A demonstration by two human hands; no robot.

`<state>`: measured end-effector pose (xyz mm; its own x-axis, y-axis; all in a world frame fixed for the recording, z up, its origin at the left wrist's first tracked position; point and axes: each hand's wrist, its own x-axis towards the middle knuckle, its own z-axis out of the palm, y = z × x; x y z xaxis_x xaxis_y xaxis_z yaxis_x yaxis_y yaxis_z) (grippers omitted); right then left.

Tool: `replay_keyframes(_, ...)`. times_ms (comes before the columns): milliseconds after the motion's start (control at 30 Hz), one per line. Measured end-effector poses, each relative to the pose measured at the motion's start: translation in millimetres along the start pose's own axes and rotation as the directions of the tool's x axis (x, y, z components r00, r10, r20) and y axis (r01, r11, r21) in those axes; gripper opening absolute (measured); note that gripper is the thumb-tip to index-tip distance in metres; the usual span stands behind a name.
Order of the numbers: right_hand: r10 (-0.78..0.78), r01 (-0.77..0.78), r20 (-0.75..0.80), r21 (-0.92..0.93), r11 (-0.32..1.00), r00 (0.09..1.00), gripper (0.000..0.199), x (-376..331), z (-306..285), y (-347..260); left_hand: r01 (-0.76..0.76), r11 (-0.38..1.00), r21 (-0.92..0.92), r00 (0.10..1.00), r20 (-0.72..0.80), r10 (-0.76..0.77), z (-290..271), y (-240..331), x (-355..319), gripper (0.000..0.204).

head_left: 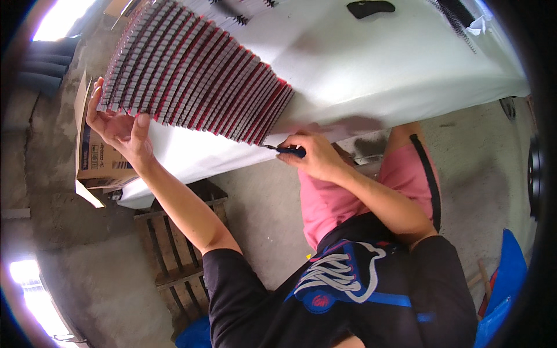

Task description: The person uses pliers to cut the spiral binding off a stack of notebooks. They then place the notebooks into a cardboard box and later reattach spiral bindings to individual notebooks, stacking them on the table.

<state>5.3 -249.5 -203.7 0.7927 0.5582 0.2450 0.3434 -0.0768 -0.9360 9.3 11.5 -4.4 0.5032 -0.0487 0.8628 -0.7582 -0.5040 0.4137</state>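
Fingers (293, 140) of right hand (318, 156) curled round black tool (295, 152), left hand (123, 127) widely spread at ribbed grey-red stack (194, 72)

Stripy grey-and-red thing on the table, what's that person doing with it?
The person's left hand is spread at the left end of the stripy grey-and-red bundle, which lies on the white-covered table. Their right hand grips a small dark tool, its thin tip right by the bundle's near right corner. I can't tell whether the tip is touching it. A cardboard box sits by the table's left end.
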Motion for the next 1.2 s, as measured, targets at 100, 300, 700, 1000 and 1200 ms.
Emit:
replay_keyframes(100, -0.22, 0.176, -0.082, -0.363, 0.915, 0.972, 0.025, -7.9, -17.3, -11.3, -0.014, 0.999, 0.04, 1.0, -0.014, 0.015, 7.2, 6.3, 2.6, 0.082)
replay_keyframes(300, -0.385, 0.164, -0.242, -0.619, 0.768, 0.891, 0.03, 6.9, -103.9, -36.5, -0.051, 0.998, -0.048, 0.991, -0.128, 0.045, 9.5, 0.8, 2.7, 0.068)
replay_keyframes(700, -0.333, -0.118, -0.355, -0.819, 0.562, 0.873, 0.029, 24.0, -203.0, 38.5, 0.026, 0.996, 0.08, 0.942, -0.334, 0.003, 32.4, 12.9, 8.1, 0.044)
replay_keyframes(1000, -0.26, -0.244, -0.481, -0.755, 0.608, 0.837, 0.027, 18.3, -220.8, 39.8, 0.021, 0.998, 0.065, 0.944, -0.33, 0.001, 30.7, 12.8, 10.9, 0.038)
replay_keyframes(1200, -0.196, -0.393, -0.491, -0.835, 0.386, 0.849, 0.033, 21.1, -243.9, 36.0, -0.06, 0.969, 0.242, 0.911, -0.383, 0.152, 38.2, 7.3, 5.9, 0.037)
